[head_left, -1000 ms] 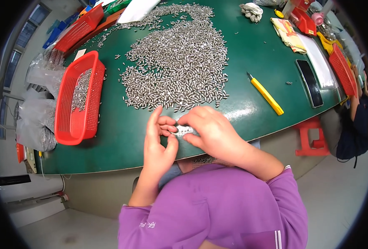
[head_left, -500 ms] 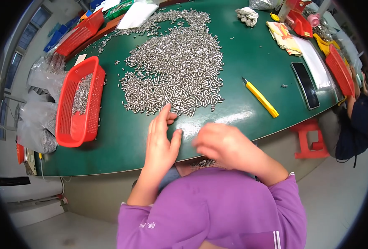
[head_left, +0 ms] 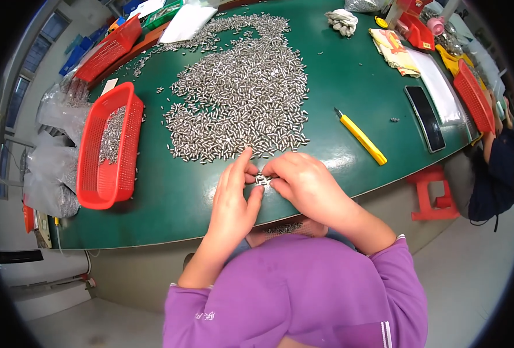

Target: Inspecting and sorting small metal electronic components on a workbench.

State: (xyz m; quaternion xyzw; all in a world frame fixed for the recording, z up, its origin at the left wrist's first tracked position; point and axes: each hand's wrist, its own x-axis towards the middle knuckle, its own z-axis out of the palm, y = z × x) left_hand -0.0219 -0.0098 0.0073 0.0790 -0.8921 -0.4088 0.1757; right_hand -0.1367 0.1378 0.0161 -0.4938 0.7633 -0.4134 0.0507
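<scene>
A broad heap of small silver metal pins (head_left: 239, 98) covers the middle of the green table. Just off its near edge, a few loose pins (head_left: 262, 180) lie on the tabletop between my two hands. My left hand (head_left: 232, 194) rests on its side to their left, fingers stretched toward the heap and thumb apart, holding nothing. On the other side, my right hand (head_left: 304, 178) curves its fingertips and thumb around the loose pins, with a gap between them. Below the table edge, a basket (head_left: 309, 228) on my lap contains more pins.
A red plastic basket (head_left: 84, 182), partly filled with pins, stands at the left beside plastic bags (head_left: 51, 168). A yellow utility knife (head_left: 362, 139) and a phone (head_left: 425, 119) lie to the right. White gloves (head_left: 342, 22) lie at the back. Another person (head_left: 494, 168) is at far right.
My right hand has moved left and forward onto the table, meeting the loose pins. My left hand has shifted slightly right, closer to it. The loose pins now show between both hands.
</scene>
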